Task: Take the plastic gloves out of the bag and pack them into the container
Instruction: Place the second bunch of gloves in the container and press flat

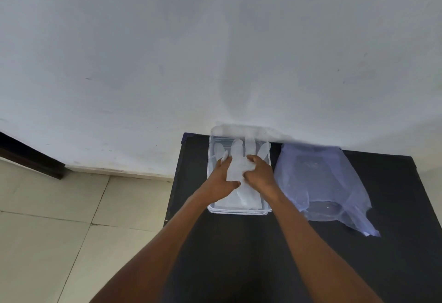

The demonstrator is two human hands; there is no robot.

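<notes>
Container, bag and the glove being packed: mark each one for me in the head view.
container (239, 211), head view, near rim of the clear box.
bag (334, 183), head view, middle of the bluish plastic lying right of the box.
glove (238, 152), head view, base of its fingers, between both hands.

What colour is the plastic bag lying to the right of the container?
The bag is a translucent pale blue-violet, plain with no print visible; the head view shows it.
</notes>
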